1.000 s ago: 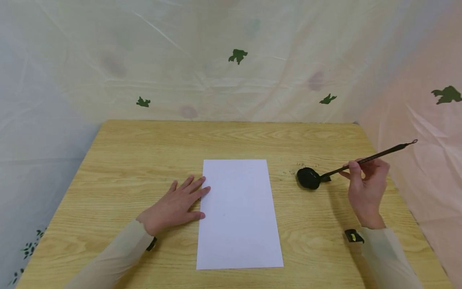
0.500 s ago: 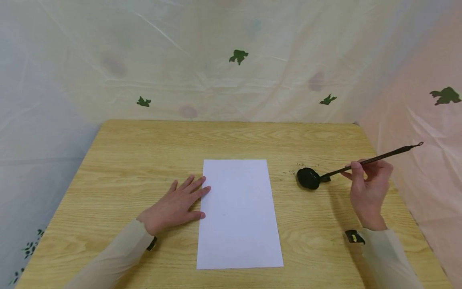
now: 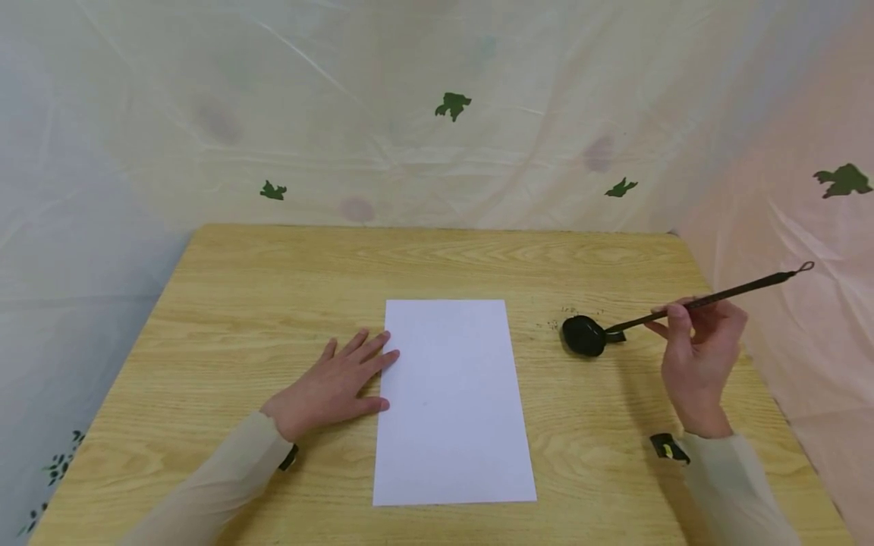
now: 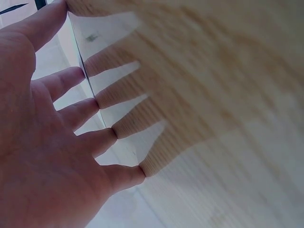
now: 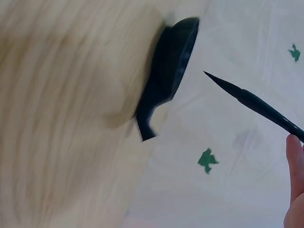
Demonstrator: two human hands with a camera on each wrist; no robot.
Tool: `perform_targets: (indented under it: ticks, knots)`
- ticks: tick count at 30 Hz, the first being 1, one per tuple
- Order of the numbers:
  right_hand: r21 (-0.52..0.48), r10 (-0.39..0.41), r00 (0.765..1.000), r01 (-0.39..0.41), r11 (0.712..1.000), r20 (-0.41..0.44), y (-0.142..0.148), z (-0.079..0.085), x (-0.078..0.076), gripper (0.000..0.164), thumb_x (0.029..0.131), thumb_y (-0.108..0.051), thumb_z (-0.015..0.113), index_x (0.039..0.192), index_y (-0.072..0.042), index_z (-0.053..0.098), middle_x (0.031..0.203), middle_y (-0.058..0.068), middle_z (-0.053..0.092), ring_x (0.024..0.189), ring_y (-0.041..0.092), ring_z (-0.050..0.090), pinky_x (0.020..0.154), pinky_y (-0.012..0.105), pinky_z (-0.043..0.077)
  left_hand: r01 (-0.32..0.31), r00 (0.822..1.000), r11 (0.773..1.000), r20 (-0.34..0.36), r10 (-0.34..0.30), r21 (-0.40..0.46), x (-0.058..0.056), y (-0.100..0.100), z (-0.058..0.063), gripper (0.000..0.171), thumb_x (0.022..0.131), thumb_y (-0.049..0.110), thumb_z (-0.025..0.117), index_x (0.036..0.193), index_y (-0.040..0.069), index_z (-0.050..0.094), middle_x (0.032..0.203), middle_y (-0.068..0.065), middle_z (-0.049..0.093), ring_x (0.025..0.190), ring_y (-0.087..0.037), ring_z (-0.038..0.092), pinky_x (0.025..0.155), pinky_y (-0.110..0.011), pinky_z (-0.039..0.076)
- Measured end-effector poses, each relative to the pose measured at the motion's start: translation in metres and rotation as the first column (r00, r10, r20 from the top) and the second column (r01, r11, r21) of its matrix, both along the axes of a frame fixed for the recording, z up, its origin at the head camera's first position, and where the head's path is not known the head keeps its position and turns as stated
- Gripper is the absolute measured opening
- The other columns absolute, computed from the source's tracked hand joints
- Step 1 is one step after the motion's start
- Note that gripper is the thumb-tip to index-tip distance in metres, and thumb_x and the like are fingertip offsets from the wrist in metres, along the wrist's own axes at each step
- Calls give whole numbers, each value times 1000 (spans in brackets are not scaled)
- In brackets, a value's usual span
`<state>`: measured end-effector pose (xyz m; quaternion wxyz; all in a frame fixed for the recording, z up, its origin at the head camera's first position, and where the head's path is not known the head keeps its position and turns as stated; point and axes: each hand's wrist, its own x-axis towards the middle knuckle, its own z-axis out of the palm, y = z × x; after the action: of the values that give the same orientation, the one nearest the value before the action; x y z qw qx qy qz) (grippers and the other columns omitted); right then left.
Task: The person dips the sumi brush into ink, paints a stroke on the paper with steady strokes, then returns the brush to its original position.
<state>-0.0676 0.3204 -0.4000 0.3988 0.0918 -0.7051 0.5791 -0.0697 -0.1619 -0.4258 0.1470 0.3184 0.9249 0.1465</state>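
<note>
A blank white sheet of paper (image 3: 452,402) lies in the middle of the table. My left hand (image 3: 334,390) rests flat with spread fingers, its fingertips over the sheet's left edge. In the left wrist view this left hand (image 4: 57,123) shows its palm side, fingertips against the wooden surface. My right hand (image 3: 702,364) pinches a dark writing brush (image 3: 740,290) by its handle, with a hanging loop at the top end. Below the brush's tip sits a small black ink dish (image 3: 583,337) with a short handle. The right wrist view shows the pointed brush tip (image 5: 223,84) apart from the ink dish (image 5: 171,61).
The wooden table (image 3: 287,280) runs back to a pale cloth backdrop (image 3: 382,136) with green bird shapes. Small dark specks (image 3: 553,324) mark the tabletop beside the dish. A dark strap (image 3: 669,447) sits at the right wrist.
My right hand has shifted slightly to the right with the brush, and the brush's looped end stands further right. The left hand, paper and ink dish have stayed in place.
</note>
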Motion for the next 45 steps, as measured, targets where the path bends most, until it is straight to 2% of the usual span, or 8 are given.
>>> perform_targets:
  ticks: [4, 9, 21, 28, 34, 42, 45]
  knots:
    - [-89, 102, 993, -107, 990, -68, -12, 6, 1, 34, 102, 8, 56, 130, 20, 40, 102, 20, 65, 89, 22, 70, 78, 24, 60, -1, 1000, 1000, 4, 1, 3, 0, 0, -1, 75, 99, 47, 68, 160, 14, 41, 170, -12, 24, 156, -42, 14, 114, -77, 17]
    - [-118, 173, 978, -186, 975, -114, -26, 10, 1, 34, 101, 11, 54, 131, 21, 40, 102, 21, 67, 89, 25, 71, 78, 25, 60, -7, 1000, 1000, 18, 7, 6, 0, -1, -1, 75, 99, 47, 67, 161, 15, 40, 171, -11, 23, 157, -42, 13, 115, -76, 16]
    - [-182, 252, 951, -284, 941, -180, -56, 20, 1, 30, 100, 10, 57, 125, 20, 43, 98, 21, 68, 85, 26, 73, 75, 28, 61, 2, 1000, 1000, -2, -2, -7, -3, 1, 0, 75, 99, 48, 68, 160, 15, 41, 170, -11, 24, 156, -42, 15, 113, -77, 18]
    - [-215, 300, 923, -352, 911, -240, -78, 24, 2, 31, 99, 10, 60, 120, 21, 41, 96, 24, 65, 82, 28, 73, 72, 30, 62, -1, 1000, 1000, 4, 1, -11, -1, 1, -1, 76, 98, 48, 69, 160, 15, 41, 170, -12, 24, 156, -42, 15, 113, -77, 18]
    - [-207, 330, 903, -391, 897, -276, -93, 23, 0, 34, 98, 6, 65, 117, 21, 41, 96, 24, 66, 82, 28, 74, 71, 29, 62, 0, 1000, 1000, -2, 0, -16, -1, 2, 0, 75, 98, 48, 68, 160, 14, 41, 170, -12, 24, 156, -42, 15, 113, -77, 19]
    - [-167, 355, 893, -409, 897, -277, -108, 18, -1, 34, 99, 5, 64, 116, 22, 39, 97, 23, 67, 85, 26, 74, 72, 28, 62, 2, 1000, 1000, -1, -2, -21, -1, 2, 0, 75, 99, 47, 68, 160, 14, 41, 170, -12, 24, 157, -42, 15, 113, -77, 19]
    - [-153, 382, 879, -435, 887, -284, -114, 17, -2, 34, 99, 6, 63, 116, 23, 38, 97, 23, 66, 85, 27, 74, 72, 28, 62, -1, 1000, 1000, -1, 1, -21, -1, 2, 0, 75, 98, 47, 68, 160, 14, 41, 170, -12, 24, 156, -42, 15, 113, -77, 19]
